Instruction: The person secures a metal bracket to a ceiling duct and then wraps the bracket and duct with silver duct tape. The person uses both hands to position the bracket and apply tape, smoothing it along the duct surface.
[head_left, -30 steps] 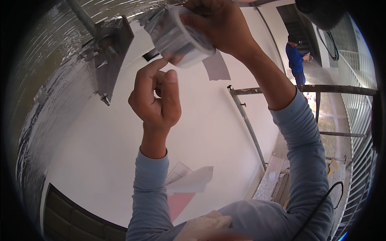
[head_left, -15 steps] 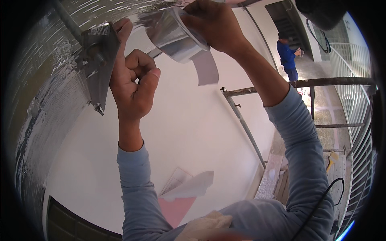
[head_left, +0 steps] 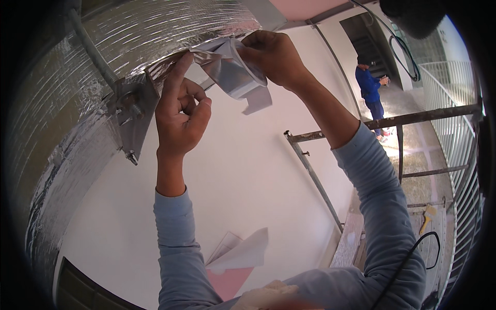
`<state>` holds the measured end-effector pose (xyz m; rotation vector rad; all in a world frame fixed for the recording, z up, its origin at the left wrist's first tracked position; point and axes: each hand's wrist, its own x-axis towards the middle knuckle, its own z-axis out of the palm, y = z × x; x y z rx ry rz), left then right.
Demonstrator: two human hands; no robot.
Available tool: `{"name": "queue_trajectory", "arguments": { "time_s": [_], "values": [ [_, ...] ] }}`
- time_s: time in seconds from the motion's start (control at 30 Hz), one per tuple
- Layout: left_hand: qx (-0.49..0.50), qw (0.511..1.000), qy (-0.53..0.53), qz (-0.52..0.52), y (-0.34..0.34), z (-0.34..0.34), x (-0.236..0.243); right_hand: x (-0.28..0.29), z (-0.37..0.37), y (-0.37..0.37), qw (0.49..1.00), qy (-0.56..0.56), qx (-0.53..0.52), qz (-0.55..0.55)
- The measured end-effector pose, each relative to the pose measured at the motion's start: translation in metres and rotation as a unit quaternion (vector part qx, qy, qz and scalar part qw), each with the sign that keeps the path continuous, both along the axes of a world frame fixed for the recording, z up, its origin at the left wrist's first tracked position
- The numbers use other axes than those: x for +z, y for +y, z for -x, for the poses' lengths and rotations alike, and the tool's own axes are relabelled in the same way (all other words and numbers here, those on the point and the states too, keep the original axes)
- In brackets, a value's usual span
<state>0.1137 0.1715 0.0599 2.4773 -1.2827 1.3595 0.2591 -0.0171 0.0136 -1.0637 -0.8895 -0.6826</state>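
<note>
Raised toward a foil-covered surface (head_left: pixel 170 31), my right hand (head_left: pixel 276 59) grips a roll of silver foil tape (head_left: pixel 230 75) at its edge. A loose flap of pale backing (head_left: pixel 258 99) hangs below the roll. From the roll a shiny strip runs left along the foil's lower edge. My left hand (head_left: pixel 183 116) has its index finger stretched up against this strip, while the other fingers are bent and the thumb stands apart. That hand holds nothing. Just left of it, a grey metal bracket (head_left: pixel 137 108) with a bolt meets a rod (head_left: pixel 93 49).
A pale wall (head_left: pixel 248 175) lies behind my arms. Rusty metal framing (head_left: pixel 423 116) crosses at right, with a yellow-handled brush (head_left: pixel 428 217) on planks below. A person in blue (head_left: pixel 369 85) stands farther off, near a white railing (head_left: pixel 449 88). A black cable (head_left: pixel 413 258) loops by my right arm.
The view has shifted, showing more of the foil surface above. My left hand has moved away from the bracket toward the roll, its index finger now on the strip. The right hand keeps the roll.
</note>
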Motion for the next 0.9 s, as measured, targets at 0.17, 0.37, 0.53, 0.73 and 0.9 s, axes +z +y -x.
{"name": "queue_trajectory", "arguments": {
  "time_s": [0.17, 0.37, 0.53, 0.73, 0.9],
  "values": [
    [-0.025, 0.999, -0.024, -0.012, -0.003, -0.008, 0.004, -0.003, -0.01, -0.003, 0.999, -0.027, 0.021, 0.005],
    [-0.035, 0.986, -0.109, 0.122, -0.01, -0.011, -0.019, -0.003, -0.019, -0.004, 0.999, 0.005, 0.04, 0.019],
    [-0.108, 0.885, 0.047, 0.451, -0.039, -0.031, -0.055, -0.005, -0.022, -0.002, 0.999, 0.026, 0.04, 0.007],
    [-0.023, 0.867, -0.308, 0.391, -0.04, -0.043, -0.054, -0.003, -0.034, 0.001, 1.0, -0.019, 0.017, 0.01],
    [-0.058, 0.78, -0.441, 0.441, -0.039, -0.055, -0.048, -0.004, -0.038, -0.001, 0.998, 0.002, 0.053, 0.015]
  ]
}}
